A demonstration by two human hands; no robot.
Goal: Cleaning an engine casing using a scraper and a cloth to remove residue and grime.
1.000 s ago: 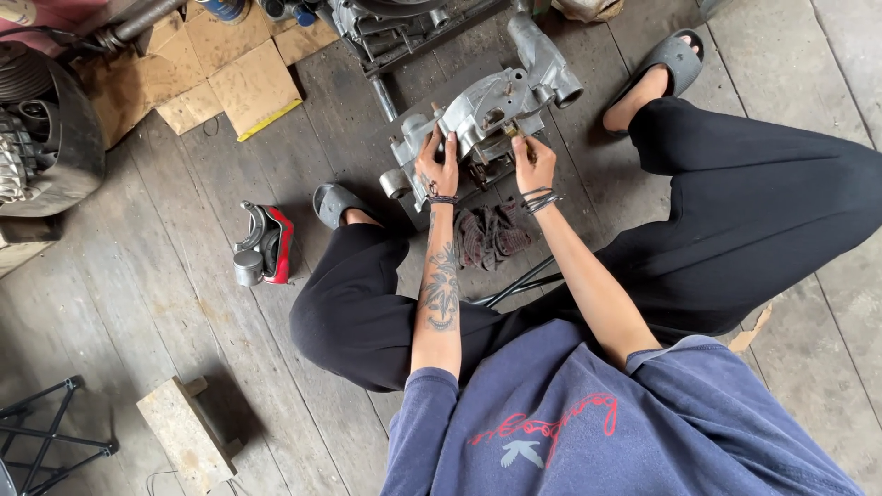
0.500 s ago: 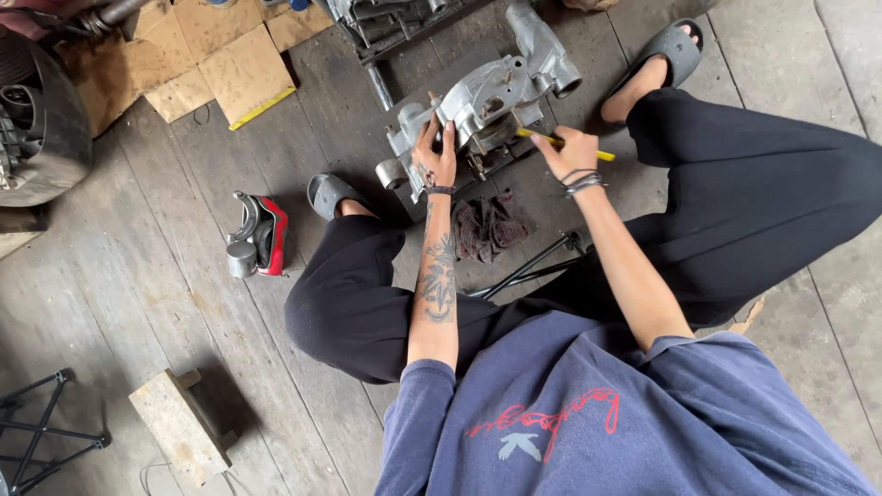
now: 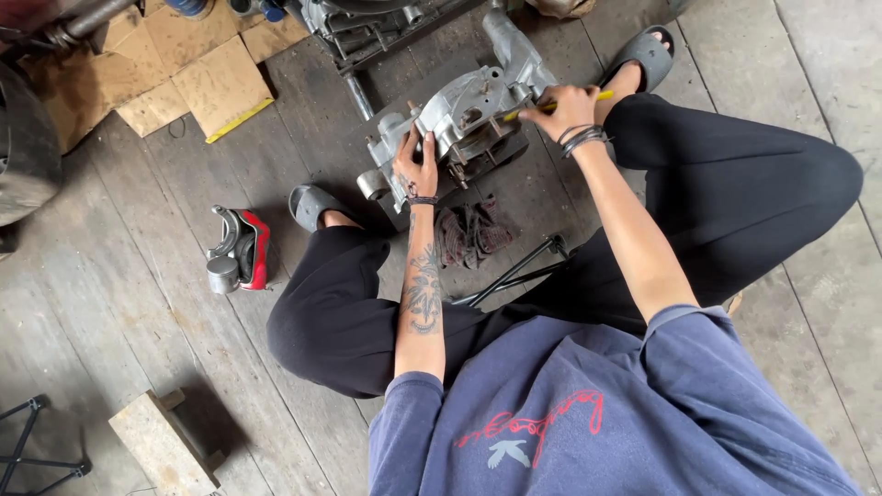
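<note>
A grey metal engine case [image 3: 478, 106] lies on the wooden floor in front of my spread legs. My left hand [image 3: 417, 167] rests flat on the case's near left side, fingers spread over its edge. My right hand [image 3: 562, 108] is closed around a thin yellow-handled tool [image 3: 602, 95], whose tip points left at the right side of the case. A dark red rag [image 3: 470, 231] lies on the floor just below the case, between my knees.
Cardboard pieces [image 3: 197, 78] lie at the upper left. A red tray with a piston and rod [image 3: 239, 250] sits left of my left knee. A black metal bar [image 3: 514, 271] lies by the rag. A wooden block [image 3: 161, 443] is at lower left. Metal frame parts [image 3: 367, 32] stand behind the case.
My right hand has left the case's near edge, picked up the yellow-handled tool and brought it to the case's right side. The left hand stays on the case.
</note>
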